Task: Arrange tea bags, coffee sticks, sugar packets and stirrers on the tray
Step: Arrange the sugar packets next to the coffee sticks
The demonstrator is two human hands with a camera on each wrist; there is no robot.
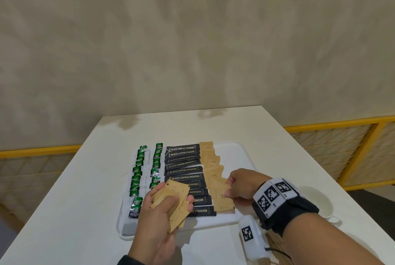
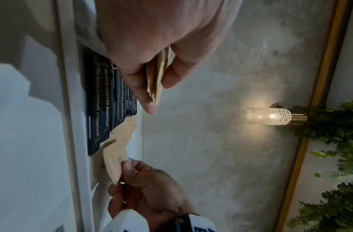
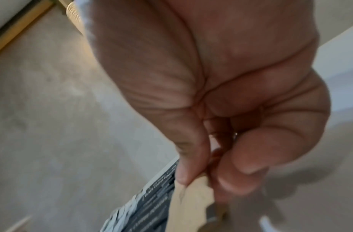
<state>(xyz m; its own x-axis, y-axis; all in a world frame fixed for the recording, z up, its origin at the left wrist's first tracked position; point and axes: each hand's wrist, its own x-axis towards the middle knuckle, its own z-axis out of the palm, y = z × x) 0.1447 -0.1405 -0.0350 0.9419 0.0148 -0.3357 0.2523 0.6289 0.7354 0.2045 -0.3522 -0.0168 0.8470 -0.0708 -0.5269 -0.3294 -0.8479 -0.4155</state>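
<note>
A white tray (image 1: 239,153) lies on the table and carries two columns of green tea bags (image 1: 136,170), a column of black coffee sticks (image 1: 183,170) and a column of brown sugar packets (image 1: 213,164). My left hand (image 1: 168,202) hovers over the tray's near edge and grips a fanned stack of brown sugar packets (image 1: 171,196). My right hand (image 1: 235,185) pinches the right edge of the nearest brown packet in the column (image 1: 224,198), between thumb and fingers. The left wrist view shows the same pinch on the nearest packet (image 2: 114,160) and the held stack (image 2: 157,73). No stirrers are in sight.
A white table (image 1: 85,200) holds the tray; its right part shows a white cup (image 1: 316,202) near my right wrist. Behind stand a grey wall and low yellow-framed panels (image 1: 342,136). A wall lamp (image 2: 271,116) shows in the left wrist view.
</note>
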